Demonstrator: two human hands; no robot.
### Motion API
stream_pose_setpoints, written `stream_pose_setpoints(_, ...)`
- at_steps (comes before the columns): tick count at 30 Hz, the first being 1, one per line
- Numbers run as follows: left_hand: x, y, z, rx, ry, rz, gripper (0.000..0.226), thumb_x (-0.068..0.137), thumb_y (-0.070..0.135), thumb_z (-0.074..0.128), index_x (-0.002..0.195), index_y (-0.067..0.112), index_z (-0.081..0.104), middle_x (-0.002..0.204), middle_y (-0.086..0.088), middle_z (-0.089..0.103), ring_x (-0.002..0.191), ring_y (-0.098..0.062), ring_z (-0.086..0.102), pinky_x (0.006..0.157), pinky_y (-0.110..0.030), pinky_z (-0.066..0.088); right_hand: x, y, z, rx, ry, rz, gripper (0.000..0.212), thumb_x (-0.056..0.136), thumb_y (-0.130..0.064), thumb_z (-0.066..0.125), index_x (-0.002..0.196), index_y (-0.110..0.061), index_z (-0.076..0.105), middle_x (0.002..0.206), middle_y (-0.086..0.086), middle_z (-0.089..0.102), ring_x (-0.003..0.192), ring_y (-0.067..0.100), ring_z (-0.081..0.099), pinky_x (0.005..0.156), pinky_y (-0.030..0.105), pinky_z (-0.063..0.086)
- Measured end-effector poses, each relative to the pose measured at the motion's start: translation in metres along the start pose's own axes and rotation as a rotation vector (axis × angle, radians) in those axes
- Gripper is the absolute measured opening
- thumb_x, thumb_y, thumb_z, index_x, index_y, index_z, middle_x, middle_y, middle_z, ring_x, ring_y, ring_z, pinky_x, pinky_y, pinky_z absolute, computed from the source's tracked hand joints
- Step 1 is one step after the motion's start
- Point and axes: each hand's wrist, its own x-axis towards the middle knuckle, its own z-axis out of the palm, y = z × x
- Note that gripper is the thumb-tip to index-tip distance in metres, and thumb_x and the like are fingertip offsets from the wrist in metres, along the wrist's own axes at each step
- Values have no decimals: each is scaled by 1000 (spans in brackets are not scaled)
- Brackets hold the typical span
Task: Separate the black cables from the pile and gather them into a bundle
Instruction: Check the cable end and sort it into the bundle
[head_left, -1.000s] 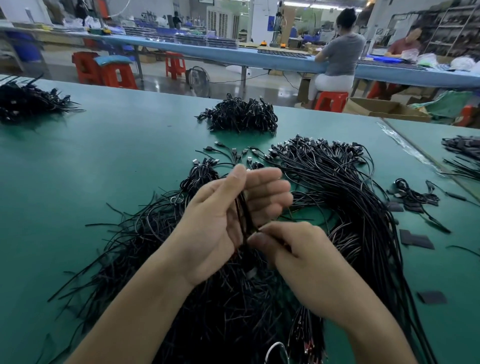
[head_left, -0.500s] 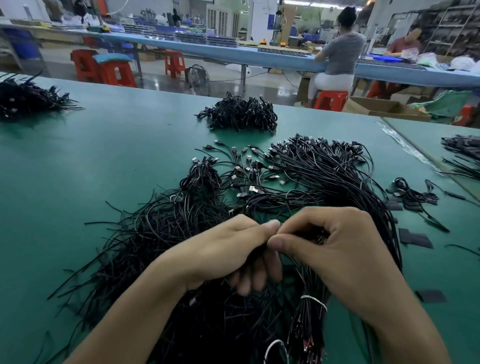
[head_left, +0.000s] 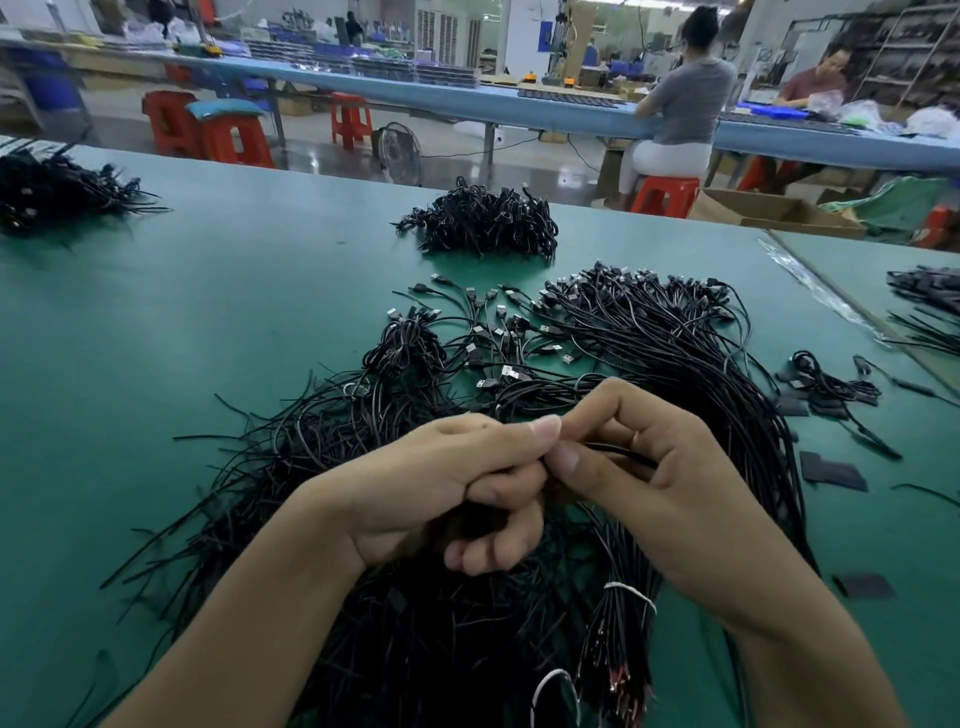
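On a green worktable (head_left: 156, 338), a sprawling pile of black cables (head_left: 675, 364) lies under a worker's hands. The left hand (head_left: 441, 493), fingers curled, appears to grip strands (head_left: 550, 512) just above the pile. The right hand (head_left: 675, 493) pinches one black cable (head_left: 618, 451) between thumb and forefinger, the two thumbs touching.

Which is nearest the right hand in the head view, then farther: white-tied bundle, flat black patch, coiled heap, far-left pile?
From the right hand:
1. white-tied bundle, just under the wrist.
2. flat black patch, to its right.
3. coiled heap, far centre.
4. far-left pile, far table edge.
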Motion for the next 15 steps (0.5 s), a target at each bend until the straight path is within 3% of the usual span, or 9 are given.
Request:
stream_pose_setpoints(2, 3, 0, 3, 19, 99, 7, 58, 98, 52, 44, 49, 22, 42, 51, -2, 57, 35, -5, 47, 33, -12, 34, 2, 2, 2, -74, 62, -23, 6, 89, -27, 68, 83, -24, 66, 82, 2, 72, 76, 18, 68, 70, 27, 55)
stream_pose_setpoints(5, 11, -3, 8, 120, 353, 39, 60, 97, 52, 44, 46, 21, 43, 49, 1, 54, 37, -7, 44, 37, -13, 33, 5, 6, 7, -190, 152, -71, 12, 91, -17, 69, 83, -26, 66, 78, -6, 72, 72, 7, 68, 68, 16, 50)
stream_pose_setpoints(7, 18, -8, 10, 211, 498, 118, 63, 100, 44, 45, 43, 18, 44, 48, 2, 50, 43, -9, 44, 45, -15, 38, 5, 8, 10, -249, 197, -102, 19, 91, -11, 69, 81, -27, 65, 76, -11, 72, 71, 7, 69, 65, 12, 48)
stream_pose_setpoints(9, 21, -11, 12, 187, 579, 182, 57, 100, 36, 50, 54, 3, 54, 57, -7, 49, 58, -15, 49, 57, -18, 45, 5, 7, 15, -295, 240, -142, 21, 91, -9, 68, 80, -27, 64, 77, -15, 70, 72, 5, 68, 63, 10, 48)
stream_pose_setpoints(10, 22, -11, 12, 102, 571, 175, 48, 100, 34, 51, 70, -3, 62, 67, -15, 52, 68, -20, 54, 63, -23, 51, 5, 6, 17, -279, 258, -157, 21, 90, -8, 68, 81, -27, 64, 78, -15, 70, 74, 5, 68, 62, 12, 50)
stream_pose_setpoints(12, 21, -9, 15, -121, 439, 107, 40, 101, 37, 50, 99, 2, 69, 90, -24, 61, 82, -26, 64, 73, -42, 60, 5, 5, 20, -235, 281, -191, 19, 90, -8, 68, 83, -26, 64, 81, -14, 69, 76, 4, 69, 62, 13, 52)
stream_pose_setpoints(13, 20, -7, 16, -197, 351, 56, 44, 101, 43, 46, 101, 7, 70, 92, -23, 65, 80, -27, 68, 70, -49, 61, 5, 5, 21, -266, 299, -215, 18, 89, -10, 67, 83, -26, 63, 80, -14, 68, 74, 4, 67, 60, 11, 50)
stream_pose_setpoints(15, 19, -7, 17, -194, 248, -40, 60, 100, 57, 36, 90, 12, 74, 80, -16, 69, 64, -24, 69, 49, -35, 58, 5, 6, 21, -333, 326, -235, 17, 89, -13, 68, 83, -27, 62, 77, -13, 66, 66, 5, 64, 55, 11, 46)
